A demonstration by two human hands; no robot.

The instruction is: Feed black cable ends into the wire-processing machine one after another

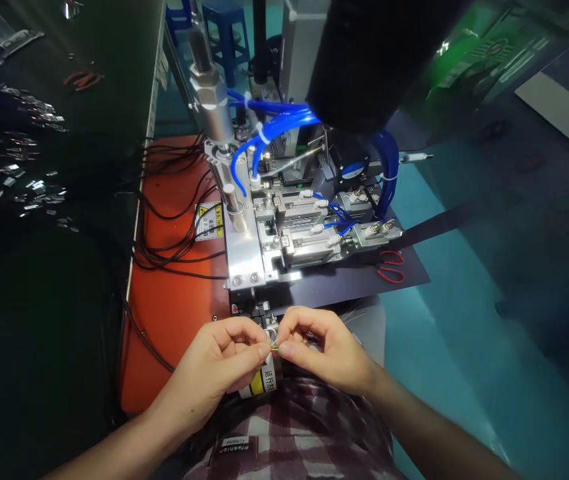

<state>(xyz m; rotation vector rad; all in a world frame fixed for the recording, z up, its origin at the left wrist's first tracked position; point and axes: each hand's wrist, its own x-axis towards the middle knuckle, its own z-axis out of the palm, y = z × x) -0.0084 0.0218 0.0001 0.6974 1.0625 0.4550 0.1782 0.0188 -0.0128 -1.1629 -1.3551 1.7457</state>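
Note:
Close in front of my body, my left hand (234,350) and my right hand (321,347) meet with thumbs and fingertips pinched. Between the fingertips run thin coloured wires (274,348), with bits of white, yellow-green and red showing. Their ends are mostly covered by my fingers. Just below my fingers is a label with yellow and white areas and printed characters (269,380). Directly beyond my hands stands a metal machine with pneumatic cylinders (309,247) and a bright metal plate (245,247).
Black cables (179,253) cross the orange surface (174,300) on the left. Blue air hoses (284,123) arch over the machine. Red-handled pliers (391,268) lie on the dark board (354,287) to the right. Shiny small parts (29,167) are scattered at far left. A blue stool (224,33) stands behind.

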